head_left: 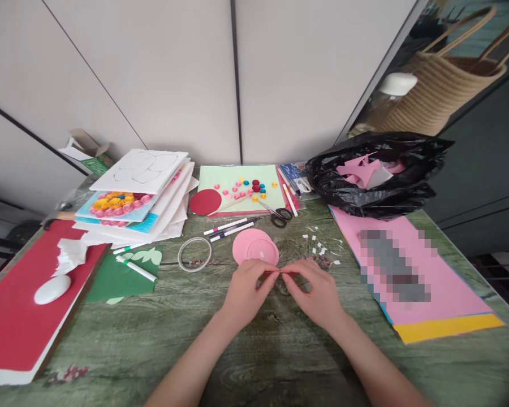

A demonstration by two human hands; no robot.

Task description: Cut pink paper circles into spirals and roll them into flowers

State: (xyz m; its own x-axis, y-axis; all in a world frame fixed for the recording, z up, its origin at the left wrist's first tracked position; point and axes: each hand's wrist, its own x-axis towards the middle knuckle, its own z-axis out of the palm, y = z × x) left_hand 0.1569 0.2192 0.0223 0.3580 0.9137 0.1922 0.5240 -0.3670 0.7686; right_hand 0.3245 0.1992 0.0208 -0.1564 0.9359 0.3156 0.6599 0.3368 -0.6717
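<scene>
Pink disc just behind hands; scissors, pens farther.

Pixel-blurred patch on pink paper

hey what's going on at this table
A person sits at a green table doing paper craft. Both hands, left hand and right hand, pinch a small pink strip between their fingertips, just in front of a pink paper disc. Scissors, pens, a tape ring and a sheet with rolled paper bits lie beyond.
</scene>
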